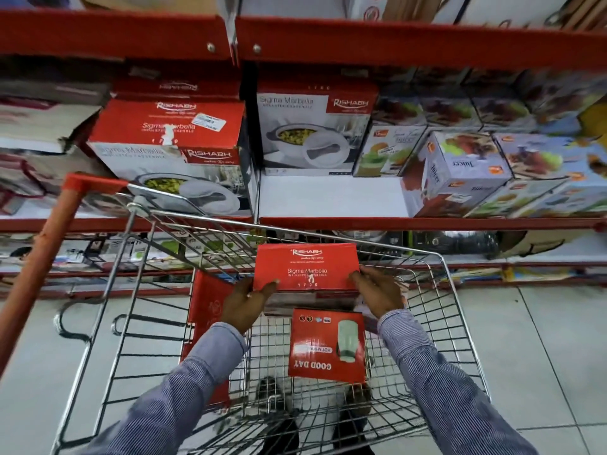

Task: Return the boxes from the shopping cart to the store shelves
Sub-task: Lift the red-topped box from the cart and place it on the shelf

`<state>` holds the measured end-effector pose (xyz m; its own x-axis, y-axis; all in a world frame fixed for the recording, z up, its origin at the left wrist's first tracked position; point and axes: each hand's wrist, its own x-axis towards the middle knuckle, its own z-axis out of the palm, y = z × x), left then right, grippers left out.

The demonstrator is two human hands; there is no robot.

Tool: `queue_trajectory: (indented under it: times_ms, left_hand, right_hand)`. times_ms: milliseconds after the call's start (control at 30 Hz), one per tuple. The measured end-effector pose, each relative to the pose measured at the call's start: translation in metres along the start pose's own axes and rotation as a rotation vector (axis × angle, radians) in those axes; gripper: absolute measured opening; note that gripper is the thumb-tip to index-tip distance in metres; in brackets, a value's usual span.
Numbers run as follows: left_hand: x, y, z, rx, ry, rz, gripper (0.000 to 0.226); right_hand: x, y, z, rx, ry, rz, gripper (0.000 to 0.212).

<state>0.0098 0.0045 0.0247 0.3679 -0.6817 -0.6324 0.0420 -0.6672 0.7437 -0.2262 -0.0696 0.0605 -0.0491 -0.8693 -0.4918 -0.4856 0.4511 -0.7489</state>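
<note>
The shelves (pixel 394 221) fill the upper half of the view, red-edged and stacked with boxes; the cart (pixel 328 239) stands just in front of them, its wire basket open toward the camera and its orange handle (pixel 42 261) at the far left; on the shelf above the cart's left part sits a tilted casserole box (pixel 167 142), with an upright one (pixel 315 126) to its right and a bare white patch of shelf below that; juicer boxes (pixel 460 169) crowd the shelf above the cart's right side; inside the cart, at its far end, a red Rishabh box (pixel 305 266) is held up at about rim height, printed top toward the camera; the left hand (pixel 246 302) grips its near-left corner, thumb on top, and the right hand (pixel 381 290) grips its near-right corner, fingers curled over the edge; both sleeves are blue-striped; nearer in the cart, a red Good Day box (pixel 328 346) lies on the wire floor, its print upside down; a third red box (pixel 203 310) stands on edge against the cart's left wall, partly hidden by the left arm.
</note>
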Motion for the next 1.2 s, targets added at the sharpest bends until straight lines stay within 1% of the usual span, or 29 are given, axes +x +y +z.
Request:
queue_trajectory:
  times_ms: [67,167,267,367,433,533,600,667,733,767,900,1000,1200]
  left_hand:
    - [-0.02,0.014,-0.011,-0.003,0.035,0.097,0.063]
    - [-0.052,0.043,-0.023,-0.039,0.057,0.215,0.062]
    - [-0.087,0.076,-0.032,0.03,0.202,0.403,0.051]
    - [-0.118,0.111,-0.038,0.071,0.342,0.575,0.033]
    - [-0.131,0.132,-0.04,0.081,0.377,0.632,0.035]
    - [-0.138,0.156,-0.043,0.09,0.403,0.704,0.046]
    - [-0.137,0.169,-0.045,0.076,0.389,0.708,0.048]
    - [-0.131,0.178,-0.044,0.063,0.354,0.72,0.038]
    - [-0.122,0.184,-0.042,0.029,0.319,0.726,0.026]
    - [-0.117,0.187,-0.041,0.018,0.3,0.72,0.025]
    - [-0.094,0.193,-0.036,-0.021,0.227,0.673,0.045]
    - [-0.076,0.191,-0.031,-0.039,0.184,0.602,0.057]
    - [-0.055,0.185,-0.026,-0.066,0.109,0.499,0.066]
  right_hand:
    - [-0.012,-0.015,-0.011,0.011,0.037,-0.082,0.012]
    - [-0.025,-0.041,-0.029,0.07,0.095,-0.169,0.014]
    - [-0.037,-0.07,-0.049,0.152,0.133,-0.209,0.023]
    - [-0.044,-0.099,-0.067,0.22,0.166,-0.282,0.022]
    - [-0.047,-0.117,-0.079,0.251,0.16,-0.328,0.02]
    - [-0.046,-0.139,-0.093,0.249,0.157,-0.412,0.016]
    - [-0.043,-0.15,-0.101,0.248,0.155,-0.447,0.016]
    - [-0.037,-0.158,-0.106,0.234,0.156,-0.457,0.017]
    - [-0.027,-0.162,-0.109,0.231,0.16,-0.466,0.021]
    - [-0.022,-0.165,-0.109,0.236,0.162,-0.466,0.022]
    - [-0.001,-0.169,-0.104,0.242,0.141,-0.474,0.024]
    - [0.015,-0.171,-0.097,0.218,0.111,-0.47,0.027]
    - [0.039,-0.167,-0.081,0.106,0.049,-0.414,0.034]
